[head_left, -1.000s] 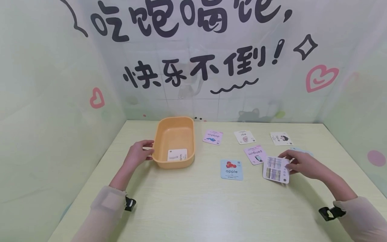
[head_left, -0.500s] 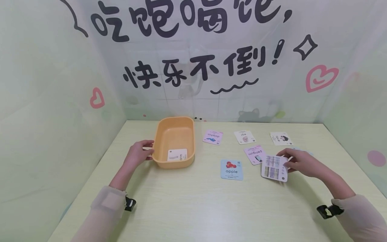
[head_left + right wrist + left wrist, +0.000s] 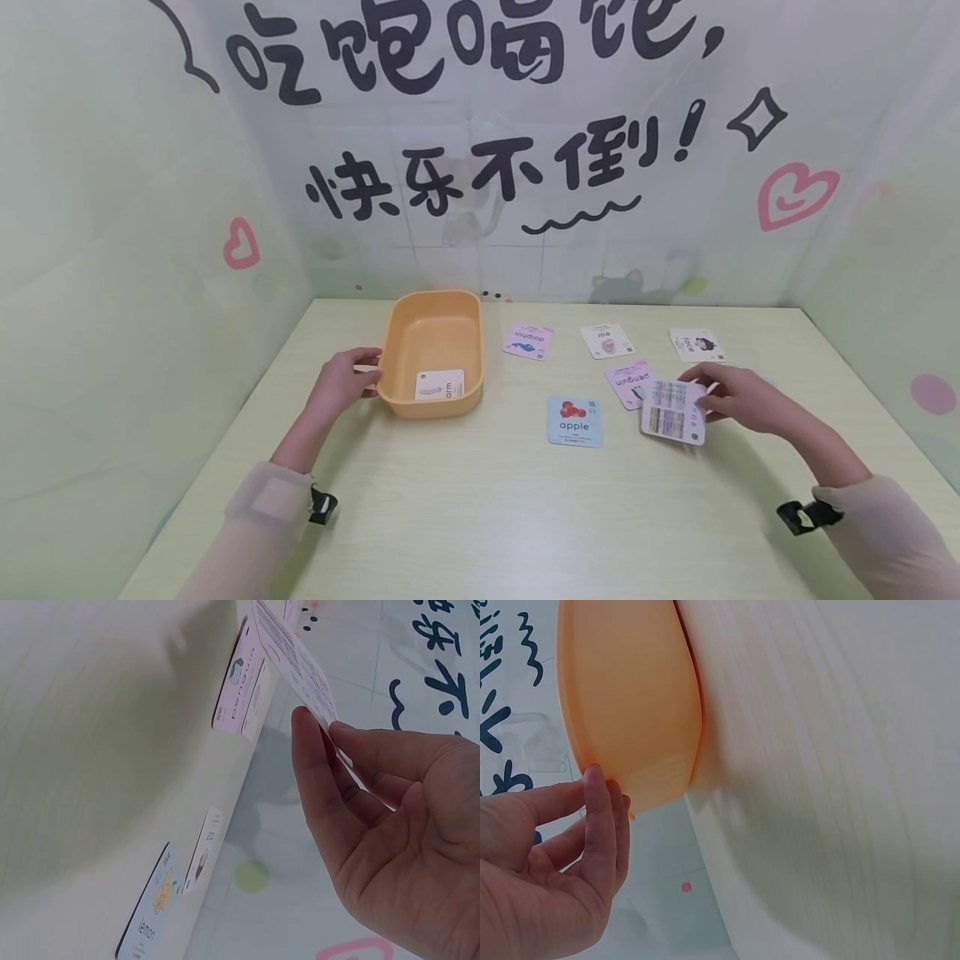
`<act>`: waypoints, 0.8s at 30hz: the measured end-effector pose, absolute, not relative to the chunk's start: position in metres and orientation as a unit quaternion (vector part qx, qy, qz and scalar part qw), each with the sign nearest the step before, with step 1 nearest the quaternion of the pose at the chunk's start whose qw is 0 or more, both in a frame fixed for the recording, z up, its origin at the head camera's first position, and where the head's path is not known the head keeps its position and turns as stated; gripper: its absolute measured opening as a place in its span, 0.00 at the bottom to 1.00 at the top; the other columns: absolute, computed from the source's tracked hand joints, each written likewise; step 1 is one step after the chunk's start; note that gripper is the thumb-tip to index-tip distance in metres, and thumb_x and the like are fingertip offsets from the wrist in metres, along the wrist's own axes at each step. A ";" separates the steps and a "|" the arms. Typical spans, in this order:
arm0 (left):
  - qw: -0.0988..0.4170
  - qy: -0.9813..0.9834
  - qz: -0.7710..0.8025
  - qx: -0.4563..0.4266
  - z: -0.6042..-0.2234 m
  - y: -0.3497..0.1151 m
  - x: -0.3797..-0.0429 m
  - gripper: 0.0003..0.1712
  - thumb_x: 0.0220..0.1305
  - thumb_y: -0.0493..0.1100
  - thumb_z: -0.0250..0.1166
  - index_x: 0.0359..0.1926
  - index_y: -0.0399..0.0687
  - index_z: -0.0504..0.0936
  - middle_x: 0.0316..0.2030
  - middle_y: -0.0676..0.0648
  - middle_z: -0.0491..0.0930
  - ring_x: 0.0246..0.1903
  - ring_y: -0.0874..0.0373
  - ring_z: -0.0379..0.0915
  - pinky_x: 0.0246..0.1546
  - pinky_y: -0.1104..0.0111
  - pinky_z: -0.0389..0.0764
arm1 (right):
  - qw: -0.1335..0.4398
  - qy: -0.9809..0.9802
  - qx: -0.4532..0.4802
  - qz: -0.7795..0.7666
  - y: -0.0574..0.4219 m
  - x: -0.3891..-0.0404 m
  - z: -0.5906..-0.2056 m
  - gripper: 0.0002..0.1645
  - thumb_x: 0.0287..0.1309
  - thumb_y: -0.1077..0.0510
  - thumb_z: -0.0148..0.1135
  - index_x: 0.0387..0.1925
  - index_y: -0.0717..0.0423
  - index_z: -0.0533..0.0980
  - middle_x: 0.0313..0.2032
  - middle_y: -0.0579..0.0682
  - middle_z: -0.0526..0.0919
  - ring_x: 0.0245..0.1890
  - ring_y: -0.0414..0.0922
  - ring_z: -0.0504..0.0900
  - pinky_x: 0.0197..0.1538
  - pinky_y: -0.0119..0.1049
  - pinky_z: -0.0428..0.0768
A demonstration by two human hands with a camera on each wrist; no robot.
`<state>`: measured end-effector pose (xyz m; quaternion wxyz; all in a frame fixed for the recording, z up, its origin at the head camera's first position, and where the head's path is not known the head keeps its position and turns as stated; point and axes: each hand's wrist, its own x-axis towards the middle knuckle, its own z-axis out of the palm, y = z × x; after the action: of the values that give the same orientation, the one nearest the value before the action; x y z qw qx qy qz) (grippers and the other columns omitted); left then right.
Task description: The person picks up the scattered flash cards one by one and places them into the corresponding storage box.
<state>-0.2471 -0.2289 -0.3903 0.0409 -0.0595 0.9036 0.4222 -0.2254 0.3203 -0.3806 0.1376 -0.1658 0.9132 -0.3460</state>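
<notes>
My left hand (image 3: pixel 347 382) is at the left side of an orange plastic tub (image 3: pixel 386 367), and in the left wrist view its thumb and fingers (image 3: pixel 600 825) pinch the rim. Inside the tub lies an "arm" flashcard (image 3: pixel 440 385). My right hand (image 3: pixel 731 400) holds a flashcard (image 3: pixel 672 412) above the table, pinched between thumb and fingers, printed text side facing up. This held card partly covers the purple "penguin" card (image 3: pixel 628 382) in the head view. The right wrist view shows the held card (image 3: pixel 296 664) nearly edge-on.
Several flashcards lie on the table (image 3: pixel 480 517): apple (image 3: pixel 574 421), dolphin (image 3: pixel 528 342), ear (image 3: pixel 607 341) and face (image 3: pixel 697 344). A blue "lemon" card (image 3: pixel 150 907) shows in the right wrist view, mostly hidden behind my hand in the head view. Printed curtains stand behind.
My right hand has moved slightly left and away from me with the held card, which now covers more of the penguin card. My left hand and the tub have stayed put.
</notes>
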 end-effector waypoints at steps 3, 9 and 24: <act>0.042 0.904 0.421 -0.060 -0.390 -0.229 -0.247 0.28 0.69 0.32 0.58 0.69 0.32 0.67 0.61 0.30 0.73 0.53 0.40 0.79 0.38 0.70 0.91 | 0.136 0.913 -0.169 -0.346 0.318 -0.227 -0.380 0.19 0.62 0.71 0.56 0.55 0.70 0.73 0.44 0.61 0.79 0.37 0.43 0.80 0.38 0.37 0.91; 0.044 0.904 0.420 -0.061 -0.390 -0.228 -0.247 0.29 0.69 0.32 0.58 0.69 0.32 0.67 0.62 0.30 0.73 0.53 0.39 0.79 0.39 0.70 0.91 | 0.136 0.911 -0.175 -0.348 0.313 -0.232 -0.377 0.19 0.62 0.70 0.57 0.55 0.70 0.73 0.44 0.61 0.78 0.38 0.44 0.80 0.38 0.37 0.91; 0.046 0.905 0.418 -0.065 -0.391 -0.228 -0.247 0.28 0.70 0.32 0.59 0.69 0.33 0.67 0.61 0.30 0.73 0.53 0.40 0.79 0.39 0.69 0.91 | 0.138 0.905 -0.188 -0.355 0.295 -0.241 -0.370 0.19 0.64 0.71 0.56 0.56 0.71 0.72 0.45 0.62 0.78 0.40 0.47 0.81 0.40 0.40 0.91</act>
<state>-0.2471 -0.2279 -0.3908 0.0457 -0.0646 0.9052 0.4176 -0.2405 0.2949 -0.3696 0.1376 -0.1883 0.9054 -0.3547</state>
